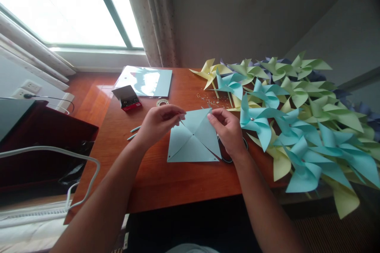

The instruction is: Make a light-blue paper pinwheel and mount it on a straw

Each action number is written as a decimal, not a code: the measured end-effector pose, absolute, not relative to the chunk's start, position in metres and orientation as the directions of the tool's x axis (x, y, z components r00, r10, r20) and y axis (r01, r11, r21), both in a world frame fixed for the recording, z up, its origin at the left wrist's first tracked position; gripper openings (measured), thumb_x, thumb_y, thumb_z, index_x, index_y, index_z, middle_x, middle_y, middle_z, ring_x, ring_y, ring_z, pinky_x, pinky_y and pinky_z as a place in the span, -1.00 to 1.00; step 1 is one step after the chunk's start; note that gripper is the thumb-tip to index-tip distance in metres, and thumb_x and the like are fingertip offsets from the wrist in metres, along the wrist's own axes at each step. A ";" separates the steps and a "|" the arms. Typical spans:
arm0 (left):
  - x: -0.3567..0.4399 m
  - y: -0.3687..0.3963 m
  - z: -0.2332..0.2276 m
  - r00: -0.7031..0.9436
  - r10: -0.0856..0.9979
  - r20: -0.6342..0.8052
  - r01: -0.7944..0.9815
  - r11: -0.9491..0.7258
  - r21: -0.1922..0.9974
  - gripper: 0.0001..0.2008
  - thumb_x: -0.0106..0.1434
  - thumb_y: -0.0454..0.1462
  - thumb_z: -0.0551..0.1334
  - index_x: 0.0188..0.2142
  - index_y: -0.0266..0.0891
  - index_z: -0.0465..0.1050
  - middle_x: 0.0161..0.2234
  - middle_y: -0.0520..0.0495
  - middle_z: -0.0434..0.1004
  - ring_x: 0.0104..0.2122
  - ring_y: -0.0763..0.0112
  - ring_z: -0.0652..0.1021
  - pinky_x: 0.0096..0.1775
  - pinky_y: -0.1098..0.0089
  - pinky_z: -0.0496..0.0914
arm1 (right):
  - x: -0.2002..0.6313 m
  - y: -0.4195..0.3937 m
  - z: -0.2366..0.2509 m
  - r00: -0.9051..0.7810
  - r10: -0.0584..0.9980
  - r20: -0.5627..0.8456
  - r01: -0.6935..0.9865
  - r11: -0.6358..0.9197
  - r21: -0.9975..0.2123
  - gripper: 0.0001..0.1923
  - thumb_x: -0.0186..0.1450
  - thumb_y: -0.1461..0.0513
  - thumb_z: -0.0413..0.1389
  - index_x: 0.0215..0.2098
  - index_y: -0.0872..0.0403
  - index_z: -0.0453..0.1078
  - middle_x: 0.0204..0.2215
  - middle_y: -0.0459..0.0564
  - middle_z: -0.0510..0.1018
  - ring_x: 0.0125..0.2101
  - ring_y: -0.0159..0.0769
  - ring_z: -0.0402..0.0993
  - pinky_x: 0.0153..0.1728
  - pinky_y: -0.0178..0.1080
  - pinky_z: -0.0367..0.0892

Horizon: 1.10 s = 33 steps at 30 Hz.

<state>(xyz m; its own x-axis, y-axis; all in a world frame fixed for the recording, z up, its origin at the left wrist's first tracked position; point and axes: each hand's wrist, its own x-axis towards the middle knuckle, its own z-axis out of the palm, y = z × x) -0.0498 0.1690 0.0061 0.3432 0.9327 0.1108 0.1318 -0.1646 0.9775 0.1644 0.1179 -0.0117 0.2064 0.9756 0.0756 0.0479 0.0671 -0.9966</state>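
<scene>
On a glossy, reddish-brown wooden table (154,195), a square sheet of light-blue paper (192,149) is laid, slit diagonally from its corners towards a small dark hole at its centre. At the sheet's far left corner, the left hand (163,123) is held with thumb and fingertips drawn close together; whether anything is gripped there cannot be told. By the right hand (227,128), the sheet's far right corner is pinched between thumb and forefinger, with barely any gap left. Beside the sheet's right edge, a dark, looped object (227,161) is partly hidden. To the sheet's left, two slim, pale-blue sticks (135,129) are placed; beyond them, an open red cardboard box (132,106) is seen. To its right, turquoise, green and yellow paper pinwheels (258,120) are heaped.
</scene>
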 end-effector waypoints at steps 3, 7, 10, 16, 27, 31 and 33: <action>-0.046 0.166 0.005 0.357 0.929 0.098 0.102 -0.143 0.984 -0.88 0.12 -0.33 0.41 -0.30 -0.23 0.63 -0.41 -0.02 0.57 -0.45 0.44 0.53 -0.38 0.45 0.42 | 0.165 0.118 -0.012 0.200 0.976 0.091 0.103 0.071 -0.992 -0.79 0.29 0.07 0.24 -0.30 0.03 0.43 -0.40 -0.10 0.54 -0.39 -0.29 0.48 -0.35 -0.27 0.37; -0.044 0.163 0.006 0.330 0.937 0.112 0.204 -0.187 0.961 -0.90 0.17 -0.28 0.36 -0.31 -0.23 0.63 -0.42 -0.05 0.60 -0.45 0.40 0.54 -0.39 0.42 0.43 | 0.166 0.120 -0.012 0.166 0.979 0.116 0.208 0.081 -0.975 -0.80 0.32 0.07 0.20 -0.28 0.03 0.41 -0.38 -0.07 0.57 -0.33 -0.24 0.55 -0.30 -0.24 0.42; -0.042 0.160 0.009 0.312 0.941 0.130 0.285 -0.224 0.932 -0.88 0.20 -0.26 0.31 -0.31 -0.23 0.63 -0.39 -0.09 0.64 -0.40 0.34 0.58 -0.36 0.40 0.45 | 0.166 0.121 -0.015 0.137 0.981 0.137 0.259 0.098 -0.961 -0.79 0.29 0.09 0.24 -0.20 0.02 0.42 -0.30 -0.02 0.63 -0.24 -0.17 0.61 -0.22 -0.18 0.48; -0.036 0.153 0.015 0.316 0.943 0.104 0.279 -0.197 0.940 -0.88 0.21 -0.24 0.33 -0.31 -0.24 0.61 -0.38 -0.08 0.64 -0.40 0.35 0.57 -0.33 0.40 0.45 | 0.167 0.122 -0.019 0.038 0.985 0.171 0.425 0.139 -0.894 -0.57 0.22 0.24 0.28 0.06 -0.04 0.42 -0.19 -0.01 0.67 -0.23 -0.16 0.62 -0.19 -0.13 0.50; -0.036 0.152 0.012 0.295 0.949 0.107 0.263 -0.188 0.946 -0.87 0.21 -0.23 0.36 -0.28 -0.23 0.65 -0.38 -0.09 0.66 -0.41 0.35 0.61 -0.36 0.40 0.48 | 0.171 0.122 -0.011 0.010 0.953 0.303 0.505 0.257 -0.824 -0.93 0.32 0.25 0.18 -0.27 0.01 0.53 -0.28 -0.05 0.63 -0.34 -0.26 0.49 -0.39 -0.26 0.33; -0.037 0.154 0.009 0.228 0.971 0.067 0.167 -0.107 0.980 -0.80 0.22 -0.25 0.36 -0.17 -0.26 0.64 -0.33 -0.13 0.70 -0.38 0.32 0.66 -0.29 0.35 0.55 | 0.171 0.119 -0.010 0.080 0.961 0.266 0.478 0.197 -0.856 -0.93 0.35 0.20 0.17 -0.23 0.00 0.50 -0.34 -0.09 0.64 -0.51 -0.34 0.38 -0.46 -0.27 0.28; -0.038 0.156 0.008 0.195 0.979 0.057 0.093 -0.077 0.993 -0.75 0.20 -0.24 0.39 -0.12 -0.27 0.61 -0.28 -0.15 0.71 -0.37 0.30 0.68 -0.26 0.33 0.57 | 0.172 0.117 -0.009 0.123 0.961 0.247 0.465 0.164 -0.870 -0.92 0.36 0.17 0.17 -0.23 -0.01 0.46 -0.35 -0.09 0.65 -0.55 -0.36 0.34 -0.48 -0.27 0.27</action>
<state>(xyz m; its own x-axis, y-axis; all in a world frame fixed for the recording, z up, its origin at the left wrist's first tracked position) -0.0384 0.1556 0.0084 0.1951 0.9791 0.0572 0.0932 -0.0765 0.9927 0.1716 0.1171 -0.0088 0.1231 0.9613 0.2465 0.4647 0.1636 -0.8702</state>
